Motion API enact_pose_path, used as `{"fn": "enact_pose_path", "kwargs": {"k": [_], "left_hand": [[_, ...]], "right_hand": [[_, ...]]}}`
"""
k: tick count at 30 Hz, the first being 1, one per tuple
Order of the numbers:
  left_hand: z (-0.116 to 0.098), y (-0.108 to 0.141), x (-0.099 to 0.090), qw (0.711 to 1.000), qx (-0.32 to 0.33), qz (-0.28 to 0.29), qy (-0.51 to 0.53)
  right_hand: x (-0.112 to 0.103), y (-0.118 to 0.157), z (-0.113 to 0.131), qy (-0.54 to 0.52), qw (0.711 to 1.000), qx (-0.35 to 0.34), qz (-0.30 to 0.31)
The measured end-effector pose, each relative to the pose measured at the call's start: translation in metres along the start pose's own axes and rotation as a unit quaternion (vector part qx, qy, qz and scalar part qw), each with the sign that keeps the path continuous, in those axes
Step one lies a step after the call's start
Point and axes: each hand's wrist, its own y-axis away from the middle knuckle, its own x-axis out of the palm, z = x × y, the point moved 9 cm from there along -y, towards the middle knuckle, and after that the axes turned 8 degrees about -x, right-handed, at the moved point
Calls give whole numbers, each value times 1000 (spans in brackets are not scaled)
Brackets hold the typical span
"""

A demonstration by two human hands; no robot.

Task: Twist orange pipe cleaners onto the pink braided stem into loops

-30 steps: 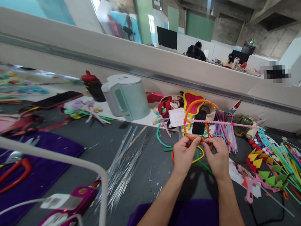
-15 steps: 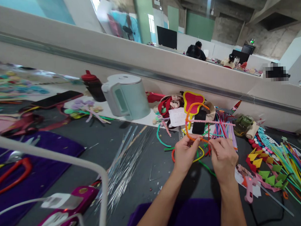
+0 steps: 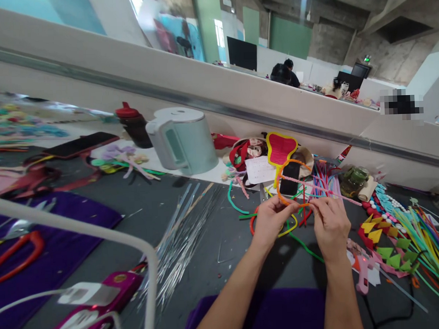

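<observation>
An orange pipe cleaner [image 3: 281, 188], bent into an open loop, is pinched between my two hands above the dark table. My left hand [image 3: 274, 220] grips its lower left part with thumb and fingers. On the right, my right hand [image 3: 330, 222] pinches the same orange strand a short way off. A pink pipe cleaner [image 3: 314, 184] crosses the loop and slants down to the right, over my right hand. Beneath and behind lie a green pipe cleaner [image 3: 305, 246], a yellow one and a red one. A black phone [image 3: 289, 180] sits behind the loop.
A pale kettle [image 3: 195, 141] and a red-lidded cup [image 3: 133, 125] stand at the back left. Silver wires [image 3: 188, 247] lie left of my hands. Red-handled scissors [image 3: 35, 247] rest on purple cloth. Right are a pink glue gun [image 3: 362, 274] and colored strips [image 3: 424, 243]. People sit beyond the partition.
My hands have shifted slightly right with the orange loop, which now sits lower and more tilted. The pink pipe cleaner has swung so its right end points lower.
</observation>
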Motion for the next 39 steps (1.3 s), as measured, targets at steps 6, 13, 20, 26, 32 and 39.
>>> {"fn": "enact_pose_path", "kwargs": {"k": [6,13,20,26,32,39], "left_hand": [[1,0,-7,999,18,-38,-2],[3,0,-4,999,-1,-30,16],[2,-3,-27,993,7,-105,43],[0,-2,-35,988,18,-138,65],[6,-4,-33,986,-22,-122,115],[11,-6,-34,987,-22,-126,95]], "right_hand": [[4,3,-2,0,1000,11,-1],[3,5,-4,-10,999,14,-36],[8,8,-15,11,999,30,-8],[12,8,-15,-19,999,47,-18],[28,12,-11,26,998,44,21],[5,11,-4,-12,996,39,-76]]}}
